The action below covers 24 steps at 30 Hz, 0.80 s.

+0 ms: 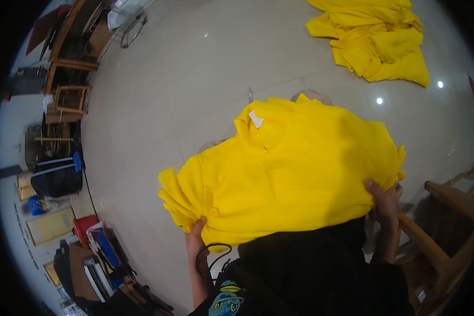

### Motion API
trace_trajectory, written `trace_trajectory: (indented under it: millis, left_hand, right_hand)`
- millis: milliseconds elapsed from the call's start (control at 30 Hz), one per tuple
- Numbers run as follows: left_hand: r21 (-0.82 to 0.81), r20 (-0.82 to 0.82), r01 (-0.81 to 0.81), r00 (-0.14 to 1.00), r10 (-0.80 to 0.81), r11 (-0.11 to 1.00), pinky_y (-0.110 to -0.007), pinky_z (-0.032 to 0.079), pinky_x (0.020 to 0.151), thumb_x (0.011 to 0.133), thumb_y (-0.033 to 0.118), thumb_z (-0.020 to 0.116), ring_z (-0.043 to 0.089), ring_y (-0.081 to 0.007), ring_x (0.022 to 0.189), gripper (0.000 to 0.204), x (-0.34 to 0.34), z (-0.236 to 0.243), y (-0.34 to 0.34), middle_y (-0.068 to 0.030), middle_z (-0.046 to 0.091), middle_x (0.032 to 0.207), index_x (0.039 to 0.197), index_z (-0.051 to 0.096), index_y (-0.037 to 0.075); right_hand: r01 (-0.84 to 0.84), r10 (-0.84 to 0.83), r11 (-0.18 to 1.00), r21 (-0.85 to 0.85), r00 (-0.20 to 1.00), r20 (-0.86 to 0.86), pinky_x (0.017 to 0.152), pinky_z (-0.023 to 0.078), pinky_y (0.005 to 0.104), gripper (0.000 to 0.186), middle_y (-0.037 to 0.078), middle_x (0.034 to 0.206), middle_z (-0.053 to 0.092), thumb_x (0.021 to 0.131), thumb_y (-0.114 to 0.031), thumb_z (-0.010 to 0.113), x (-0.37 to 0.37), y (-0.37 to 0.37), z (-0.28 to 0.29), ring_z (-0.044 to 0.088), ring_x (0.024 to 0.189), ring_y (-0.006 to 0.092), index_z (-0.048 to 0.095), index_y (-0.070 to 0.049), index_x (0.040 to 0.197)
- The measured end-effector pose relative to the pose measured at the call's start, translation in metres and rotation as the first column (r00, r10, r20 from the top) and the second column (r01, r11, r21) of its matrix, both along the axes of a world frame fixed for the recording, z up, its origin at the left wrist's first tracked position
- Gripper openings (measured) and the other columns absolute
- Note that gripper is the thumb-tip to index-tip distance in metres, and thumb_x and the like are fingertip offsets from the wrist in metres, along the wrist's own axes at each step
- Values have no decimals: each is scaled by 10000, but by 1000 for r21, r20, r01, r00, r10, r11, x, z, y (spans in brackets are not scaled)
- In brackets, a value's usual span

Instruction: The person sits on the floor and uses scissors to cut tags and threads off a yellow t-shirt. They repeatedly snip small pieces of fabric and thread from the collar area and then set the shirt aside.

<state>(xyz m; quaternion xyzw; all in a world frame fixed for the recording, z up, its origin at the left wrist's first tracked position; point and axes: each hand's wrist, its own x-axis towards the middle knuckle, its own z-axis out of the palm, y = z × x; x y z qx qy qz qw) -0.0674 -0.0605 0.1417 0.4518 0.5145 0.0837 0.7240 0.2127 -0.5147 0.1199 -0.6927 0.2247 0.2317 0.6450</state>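
A yellow collared shirt (310,163) is spread across in front of me, its collar on the far side with a white tag (256,119) inside. Several yellow layers bunch at its left sleeve end, so more than one shirt may be stacked there. My left hand (196,231) grips the near left corner, thumb on top and fingers hidden beneath. At the right side, my right hand (385,199) holds the cloth edge the same way, its thumb pressing down on the fabric.
A pile of yellow clothes (376,45) lies on the tiled floor (205,68) at the far right. Wooden furniture (432,247) stands close at my right. Along the left are a small wooden stool (71,100), a black bag (58,181) and stacked boards (92,274).
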Motion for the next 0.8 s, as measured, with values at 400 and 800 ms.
trace_trajectory:
  millis: [400, 800]
  left_hand:
    - [843, -488, 514, 854, -178, 158, -473, 537, 1192, 1212, 215, 588, 668, -401, 1418, 425, 63, 12, 93, -253, 695, 1520, 1551, 614, -42]
    - [560, -686, 799, 595, -420, 218, -555, 621, 988, 1016, 478, 800, 762, -490, 1168, 548, 344, -226, 54, -281, 707, 1336, 1265, 634, 18]
  right_hand:
    - [-394, 801, 596, -700, 346, 488, 750, 589, 380, 337, 164, 992, 809, 1003, -242, 855, 168, 112, 94, 726, 762, 262, 728, 17, 1177]
    - [-609, 907, 421, -672, 256, 335, 847, 639, 463, 228, 170, 985, 842, 996, -252, 819, 165, 272, -92, 815, 930, 358, 808, -51, 1104]
